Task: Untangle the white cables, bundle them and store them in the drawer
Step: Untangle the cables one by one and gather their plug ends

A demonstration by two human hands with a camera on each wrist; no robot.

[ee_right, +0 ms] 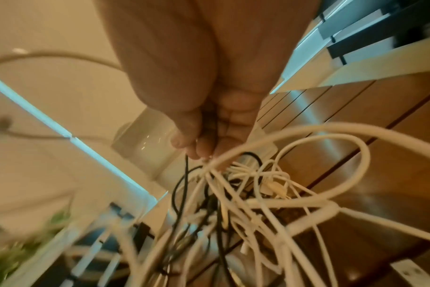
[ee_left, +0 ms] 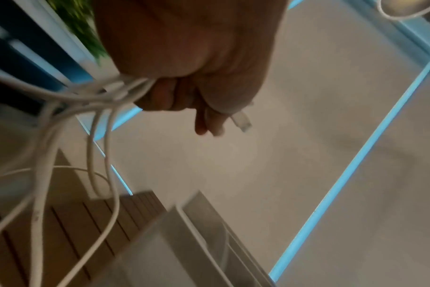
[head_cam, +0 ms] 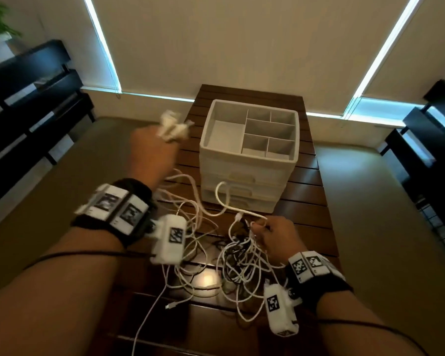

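Note:
A tangle of white cables [head_cam: 231, 255] mixed with thin black ones lies on the dark wooden slatted table [head_cam: 303, 201]. My left hand [head_cam: 152, 152] is raised to the left of the drawer unit and grips a bunch of white cable [head_cam: 172, 127]; in the left wrist view its curled fingers [ee_left: 169, 97] hold several strands [ee_left: 96, 97], with a connector [ee_left: 242, 121] sticking out. My right hand [head_cam: 272, 235] pinches strands at the top of the tangle [ee_right: 233, 186]. The white drawer unit [head_cam: 244, 181] stands behind, its drawers closed.
The unit's top is an open divided tray [head_cam: 252, 129] with nothing in it. A white cable loop [head_cam: 224, 194] leans against the drawer fronts. Dark shelving [head_cam: 31, 98] stands to the left and dark furniture [head_cam: 427, 140] to the right. A loose connector [head_cam: 168, 306] lies near the table's front.

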